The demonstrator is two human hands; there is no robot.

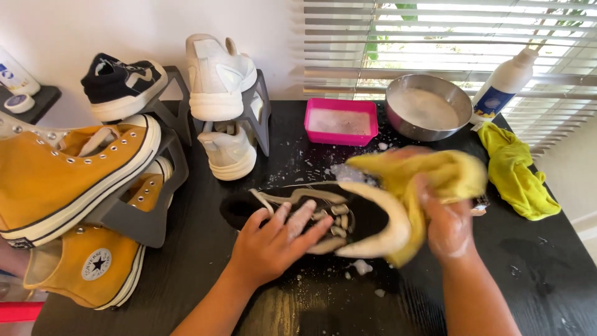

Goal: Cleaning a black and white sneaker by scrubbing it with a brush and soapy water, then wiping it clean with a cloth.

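Nearest the camera, the left hand (273, 239) lies flat, fingers spread, pressing on the laces of a black sneaker (311, 214). The sneaker lies on its side on the black counter (547, 267), long axis running left to right, toe towards the right hand (448, 227). That hand is closed around a yellow cloth (423, 186) (foam on the knuckles), the cloth touching the pale toe sole. The left hand sits over the shoe's middle; the right is at its end. Further back: a green rag (516, 171), pink tub (342, 121), steel bowl (428, 112), white bottle (505, 84), and racked sneakers at left.
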